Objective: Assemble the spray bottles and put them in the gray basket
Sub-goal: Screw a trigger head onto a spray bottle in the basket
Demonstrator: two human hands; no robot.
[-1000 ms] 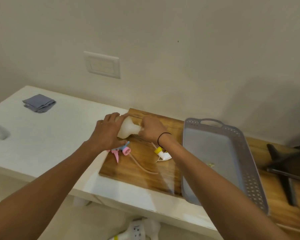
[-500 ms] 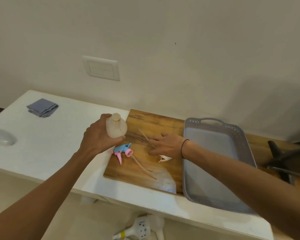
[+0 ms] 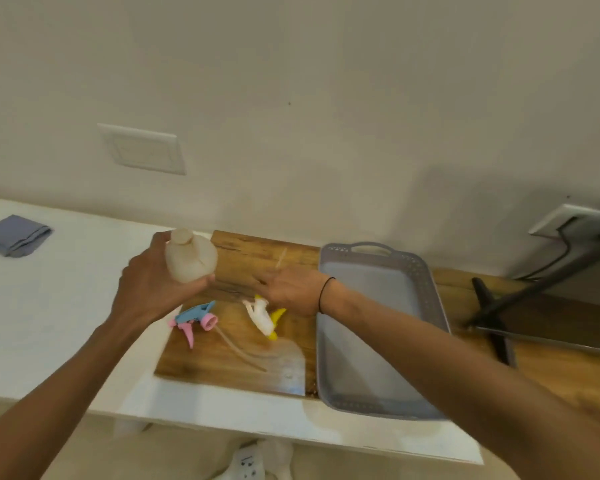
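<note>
Meanwhile, at the bench: a person works with both bare hands above a wooden board.
Left hand [image 3: 146,289]: wrapped round the lower body of a translucent white bottle [image 3: 190,255], holding it upright with the bare neck on top, above the board's far left corner.
Right hand [image 3: 288,289]: blurred, palm down over the middle of the board; it grips a white-and-yellow spray head [image 3: 264,315] that hangs below the palm, its thin tube [image 3: 280,258] sticking out past the fingers toward the wall.
Right wrist: a thin black band [image 3: 324,293] circles it.
Wooden board [image 3: 222,368]: lies on the bench between the white part and the basket, its near right corner glossy with glare.
Pink-and-blue spray head [image 3: 193,318]: lies on the board's left side, just below the left hand, its pale tube [image 3: 239,351] trailing toward the near right.
Gray basket [image 3: 426,296]: a shallow perforated tray with a far handle, touching the board's right edge; no bottle inside.
Bench [image 3: 66,323]: white on the left, wood-toned past the basket.
Folded gray-blue cloth [image 3: 13,235]: far left on the bench, well apart from the board.
Black stand [image 3: 492,306]: on the wood-toned part, right of the basket.
Wall plate [image 3: 142,148]: on the pale wall behind.
</note>
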